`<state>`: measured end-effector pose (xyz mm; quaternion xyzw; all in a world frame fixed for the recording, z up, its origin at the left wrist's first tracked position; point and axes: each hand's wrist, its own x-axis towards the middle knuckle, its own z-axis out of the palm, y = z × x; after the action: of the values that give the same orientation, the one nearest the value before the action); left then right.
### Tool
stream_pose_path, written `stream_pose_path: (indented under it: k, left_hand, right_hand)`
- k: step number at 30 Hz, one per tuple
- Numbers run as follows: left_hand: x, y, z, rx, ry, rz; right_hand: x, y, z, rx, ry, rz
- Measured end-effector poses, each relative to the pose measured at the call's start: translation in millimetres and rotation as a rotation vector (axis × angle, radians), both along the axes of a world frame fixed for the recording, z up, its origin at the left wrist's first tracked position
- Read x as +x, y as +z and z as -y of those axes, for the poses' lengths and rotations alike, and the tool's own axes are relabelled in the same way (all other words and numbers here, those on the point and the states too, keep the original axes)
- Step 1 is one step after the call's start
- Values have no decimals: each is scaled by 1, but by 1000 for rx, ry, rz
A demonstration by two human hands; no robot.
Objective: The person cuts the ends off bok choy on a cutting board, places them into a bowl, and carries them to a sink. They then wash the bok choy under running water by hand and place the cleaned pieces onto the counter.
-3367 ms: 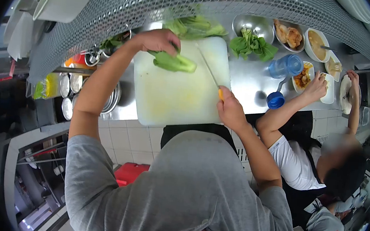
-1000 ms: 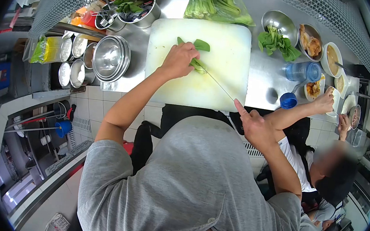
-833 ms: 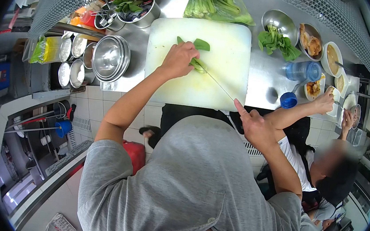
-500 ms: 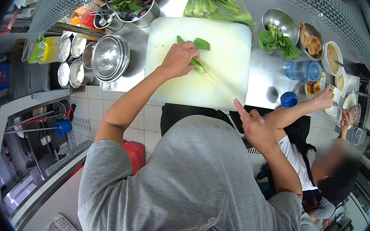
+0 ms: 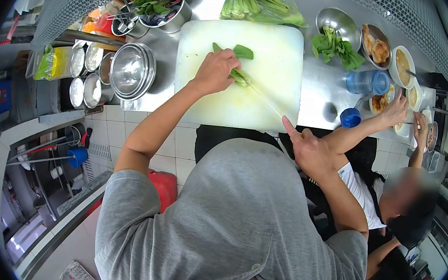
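Observation:
My left hand [image 5: 218, 70] presses a small bok choy [image 5: 240, 78] against the white cutting board [image 5: 268, 47], its fingers curled over the stems. Two green leaf tips stick out beyond the fingers, and the pale base points toward me. In my right hand [image 5: 311, 150] is a knife [image 5: 265, 101], the index finger stretched along its spine. The thin blade is seen nearly edge-on and reaches from the board's front edge to the bok choy's base. The knife's handle is hidden in my palm.
A bag of bok choy [image 5: 264, 6] lies behind the board. Stacked steel bowls [image 5: 129, 71] stand left. To the right are loose bok choy [image 5: 335, 47], a blue bottle [image 5: 367, 83], a blue cap [image 5: 350, 117] and food bowls. A co-worker's hands [image 5: 396, 109] work at the far right.
My hands, the knife and the bok choy stay nearly in place. The co-worker's hands have shifted slightly up over the bowls, and another person behind has moved.

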<state>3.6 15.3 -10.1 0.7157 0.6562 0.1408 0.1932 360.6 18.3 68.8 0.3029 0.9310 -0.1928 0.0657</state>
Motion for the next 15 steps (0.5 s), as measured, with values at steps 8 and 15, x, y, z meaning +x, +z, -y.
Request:
stream_pose_path:
  k: [8,15]
  left_hand:
    - [2,2,-1,-6,-15,-31]
    - [7,8,6,92,-43,-175]
  right_hand:
    - [-9,-13,-9,-74,1,-1]
    - [21,23,-2,-258,-127,50]
